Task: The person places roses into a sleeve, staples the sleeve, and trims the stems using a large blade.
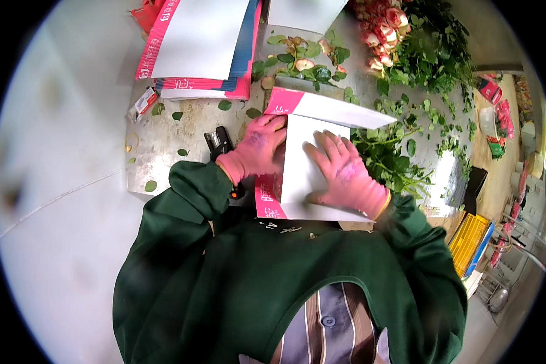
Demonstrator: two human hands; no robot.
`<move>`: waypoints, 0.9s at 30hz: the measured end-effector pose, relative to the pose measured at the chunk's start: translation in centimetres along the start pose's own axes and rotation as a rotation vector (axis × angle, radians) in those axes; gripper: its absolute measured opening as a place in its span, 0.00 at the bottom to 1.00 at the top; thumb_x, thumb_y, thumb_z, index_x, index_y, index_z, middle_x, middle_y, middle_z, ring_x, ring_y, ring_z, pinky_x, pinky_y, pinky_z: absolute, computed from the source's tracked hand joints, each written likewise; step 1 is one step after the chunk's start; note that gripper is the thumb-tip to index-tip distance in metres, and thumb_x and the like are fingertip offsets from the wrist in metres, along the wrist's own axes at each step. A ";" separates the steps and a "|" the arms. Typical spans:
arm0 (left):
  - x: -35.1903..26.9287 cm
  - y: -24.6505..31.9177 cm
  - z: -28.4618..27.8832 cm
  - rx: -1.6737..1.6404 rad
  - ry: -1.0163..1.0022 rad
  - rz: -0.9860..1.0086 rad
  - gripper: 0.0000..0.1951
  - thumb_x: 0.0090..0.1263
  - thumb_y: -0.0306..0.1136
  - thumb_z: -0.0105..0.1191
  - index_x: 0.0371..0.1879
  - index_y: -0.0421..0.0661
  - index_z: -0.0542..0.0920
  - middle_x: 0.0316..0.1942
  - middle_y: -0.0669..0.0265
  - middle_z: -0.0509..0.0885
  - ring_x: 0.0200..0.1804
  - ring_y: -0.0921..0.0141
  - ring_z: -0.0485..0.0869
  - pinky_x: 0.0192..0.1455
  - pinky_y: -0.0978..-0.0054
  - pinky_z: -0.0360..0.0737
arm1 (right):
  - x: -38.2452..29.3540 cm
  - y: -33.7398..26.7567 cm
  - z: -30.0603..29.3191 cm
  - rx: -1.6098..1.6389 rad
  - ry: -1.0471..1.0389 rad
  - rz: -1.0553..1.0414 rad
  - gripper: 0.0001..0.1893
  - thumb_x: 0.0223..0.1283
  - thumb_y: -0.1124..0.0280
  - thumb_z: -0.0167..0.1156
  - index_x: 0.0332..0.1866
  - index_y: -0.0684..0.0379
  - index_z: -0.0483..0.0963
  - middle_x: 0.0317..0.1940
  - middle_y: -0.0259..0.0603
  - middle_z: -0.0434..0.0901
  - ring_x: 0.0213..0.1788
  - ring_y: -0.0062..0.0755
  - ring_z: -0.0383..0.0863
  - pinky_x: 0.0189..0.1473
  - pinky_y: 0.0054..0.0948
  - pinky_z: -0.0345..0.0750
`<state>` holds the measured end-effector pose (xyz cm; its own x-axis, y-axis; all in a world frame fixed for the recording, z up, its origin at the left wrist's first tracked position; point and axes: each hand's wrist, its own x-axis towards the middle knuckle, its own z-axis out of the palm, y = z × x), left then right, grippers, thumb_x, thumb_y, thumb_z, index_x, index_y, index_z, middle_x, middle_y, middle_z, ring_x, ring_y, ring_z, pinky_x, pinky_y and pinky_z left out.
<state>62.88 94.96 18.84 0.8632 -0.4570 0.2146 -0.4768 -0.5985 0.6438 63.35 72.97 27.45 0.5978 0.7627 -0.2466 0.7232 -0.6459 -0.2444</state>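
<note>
In pink gloves, both my hands are on a white and pink cardboard wrap [295, 159] that is folded up at its far and near sides. My right hand [346, 175] lies spread on the white inner face, fingers apart. At the wrap's left side is my left hand [257, 145], its fingers bent at the edge; part of them is hidden, so its hold is unclear. A black stapler [219, 142] lies just left of my left wrist. Roses are partly hidden under the wrap, with green stems [391, 159] coming out at the right.
A stack of printed cardboard sheets [193, 41] lies at the far left of the metal table [200, 118]. Pink and white roses [384, 34] with dense leaves lie at the far right. Loose leaves [314, 50] and petals are scattered about. A yellow crate [468, 241] stands at the right.
</note>
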 end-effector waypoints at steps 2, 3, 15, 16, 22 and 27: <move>0.2 -1.3 -1.4 -0.164 -0.066 0.086 0.31 0.44 0.41 0.62 0.52 0.48 0.76 0.51 0.60 0.76 0.55 0.59 0.73 0.58 0.64 0.68 | 0.5 -0.8 -0.5 -0.106 -0.123 0.008 0.50 0.33 0.49 0.70 0.67 0.54 0.57 0.63 0.54 0.59 0.65 0.57 0.60 0.62 0.53 0.62; 0.4 -1.8 -2.2 -0.246 -0.094 0.126 0.29 0.46 0.40 0.62 0.51 0.48 0.76 0.49 0.60 0.77 0.52 0.60 0.75 0.57 0.65 0.70 | 0.9 -1.0 -0.7 -0.163 -0.187 0.008 0.50 0.33 0.49 0.70 0.67 0.54 0.56 0.63 0.55 0.59 0.65 0.58 0.60 0.62 0.54 0.62; 0.5 4.9 -1.6 0.222 -0.349 0.195 0.40 0.45 0.52 0.63 0.60 0.50 0.68 0.62 0.53 0.63 0.66 0.53 0.57 0.68 0.53 0.52 | 1.5 3.3 -6.1 0.037 0.507 -0.279 0.18 0.51 0.67 0.60 0.49 0.54 0.75 0.47 0.42 0.76 0.46 0.45 0.77 0.45 0.37 0.76; 0.6 5.0 -1.6 0.216 -0.356 0.203 0.39 0.45 0.51 0.63 0.60 0.50 0.68 0.62 0.53 0.63 0.66 0.52 0.57 0.68 0.53 0.52 | 1.9 3.7 -6.2 0.005 0.492 -0.228 0.18 0.51 0.67 0.59 0.50 0.54 0.74 0.46 0.42 0.77 0.44 0.45 0.78 0.44 0.37 0.77; -3.7 3.7 -1.8 -0.027 -0.298 0.301 0.21 0.51 0.38 0.62 0.45 0.49 0.77 0.41 0.66 0.78 0.44 0.66 0.78 0.44 0.66 0.74 | -0.2 2.2 -0.2 0.003 -0.046 -0.194 0.13 0.51 0.71 0.55 0.44 0.51 0.75 0.35 0.36 0.76 0.37 0.40 0.80 0.38 0.33 0.78; -3.5 4.0 -5.9 -0.367 0.045 -0.155 0.10 0.55 0.29 0.61 0.37 0.46 0.83 0.23 0.62 0.80 0.26 0.63 0.80 0.30 0.70 0.76 | -0.3 -0.9 1.6 -0.212 -0.093 -0.198 0.08 0.50 0.68 0.54 0.35 0.54 0.77 0.31 0.36 0.76 0.36 0.34 0.78 0.36 0.32 0.76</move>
<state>58.96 98.02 25.02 0.9305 -0.3458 0.1208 -0.2564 -0.3794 0.8890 61.95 73.27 26.29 0.4112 0.8604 -0.3011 0.8842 -0.4568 -0.0977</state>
